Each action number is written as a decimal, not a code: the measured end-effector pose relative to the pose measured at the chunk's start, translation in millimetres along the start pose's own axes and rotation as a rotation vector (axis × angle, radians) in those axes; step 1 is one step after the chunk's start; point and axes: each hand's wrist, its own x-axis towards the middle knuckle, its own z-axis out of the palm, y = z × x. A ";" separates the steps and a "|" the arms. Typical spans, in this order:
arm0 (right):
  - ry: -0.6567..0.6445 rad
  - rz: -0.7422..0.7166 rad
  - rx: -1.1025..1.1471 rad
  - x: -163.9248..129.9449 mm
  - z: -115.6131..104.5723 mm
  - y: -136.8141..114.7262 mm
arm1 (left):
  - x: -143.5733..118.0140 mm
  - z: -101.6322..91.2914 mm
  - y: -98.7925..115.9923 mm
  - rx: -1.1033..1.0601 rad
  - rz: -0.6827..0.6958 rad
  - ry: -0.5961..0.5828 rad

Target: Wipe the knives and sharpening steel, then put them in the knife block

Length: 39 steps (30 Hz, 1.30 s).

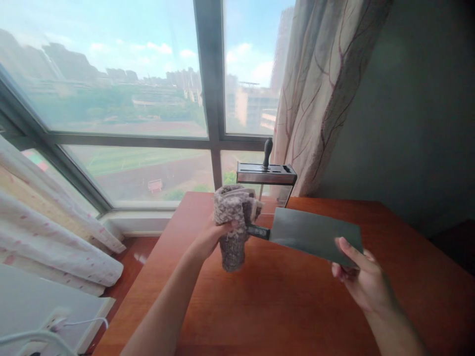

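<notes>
A cleaver [313, 235] with a broad grey blade is held level above the table, its dark handle pointing left. My right hand [358, 269] pinches the far end of the blade, thumb on top and fingers beneath. A fuzzy grey-brown cloth [232, 212] is bunched in my left hand [217, 235], which is closed around it at the handle's end. The cloth covers the rear of the handle and most of my left fingers, and part of it hangs down.
On the reddish-brown wooden table [274, 306], a knife block [265, 174] with clear sides stands at the far edge, one black-handled knife [267, 152] in it. Windows [129, 109] lie behind, with curtains [319, 84] on both sides. A cable [85, 321] runs from a socket at lower left.
</notes>
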 end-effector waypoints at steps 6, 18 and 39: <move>-0.042 -0.021 0.149 0.5 7.6 16.3 | 13.7 0.1 -11.4 -0.467 -0.096 0.031; -0.095 -0.024 0.039 -28.8 47.8 63.7 | 7.0 17.6 -36.1 -0.607 -0.169 -0.002; -0.391 0.035 -0.067 -31.8 39.7 63.8 | -2.6 19.4 -37.1 -0.574 -0.295 0.067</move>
